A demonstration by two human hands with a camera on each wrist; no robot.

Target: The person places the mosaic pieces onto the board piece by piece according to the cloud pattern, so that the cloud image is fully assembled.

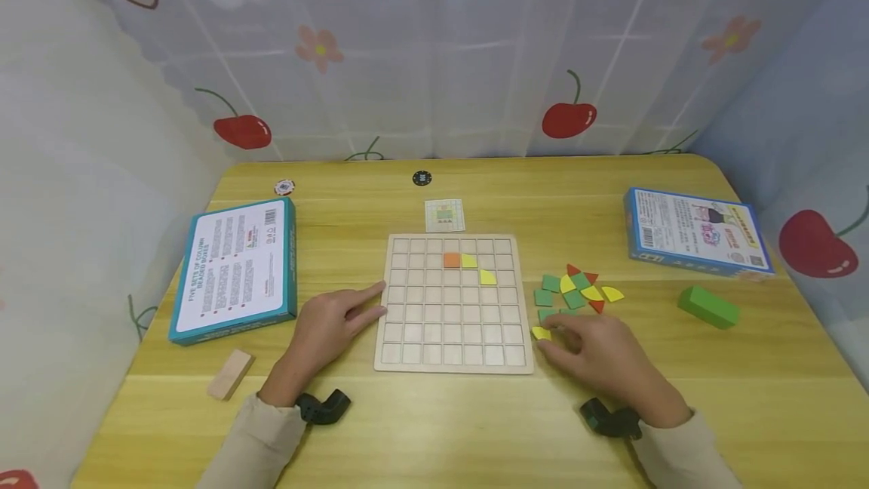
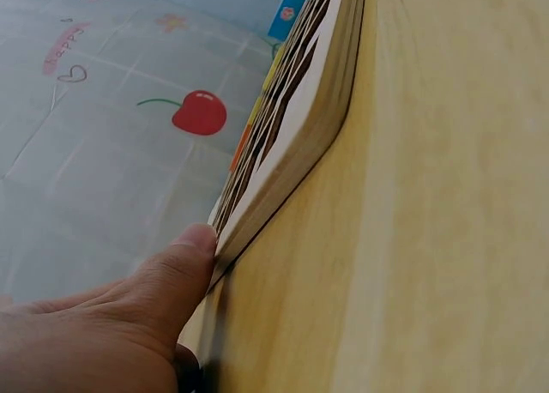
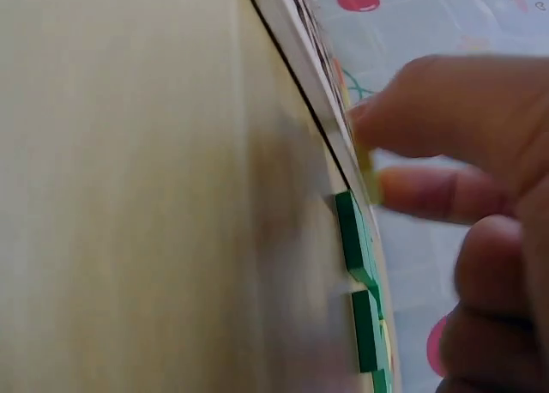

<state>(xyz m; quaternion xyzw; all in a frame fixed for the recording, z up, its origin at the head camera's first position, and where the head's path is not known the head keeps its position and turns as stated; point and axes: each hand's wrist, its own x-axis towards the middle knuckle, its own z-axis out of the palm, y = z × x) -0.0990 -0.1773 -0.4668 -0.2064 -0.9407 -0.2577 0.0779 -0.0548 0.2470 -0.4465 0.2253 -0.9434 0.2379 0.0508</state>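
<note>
A square wooden grid board (image 1: 434, 313) lies in the middle of the table. Its upper cells hold an orange square tile (image 1: 451, 259) and two yellow quarter-circle tiles (image 1: 487, 277). My left hand (image 1: 330, 327) rests its thumb and a straight finger against the board's left edge; in the left wrist view the thumb (image 2: 193, 243) touches the rim. Beside the board's lower right edge, my right hand (image 1: 597, 349) pinches a yellow quarter-circle tile (image 1: 541, 333) between thumb and finger. That tile (image 3: 369, 174) looks blurred in the right wrist view.
Loose green square tiles (image 1: 551, 283), red triangles (image 1: 597, 306) and yellow quarter-circles (image 1: 612, 293) lie right of the board. A small pattern card (image 1: 444, 215) sits behind it. Boxes stand left (image 1: 234, 270) and right (image 1: 699, 232), near a wooden block (image 1: 231, 374) and a green block (image 1: 708, 307).
</note>
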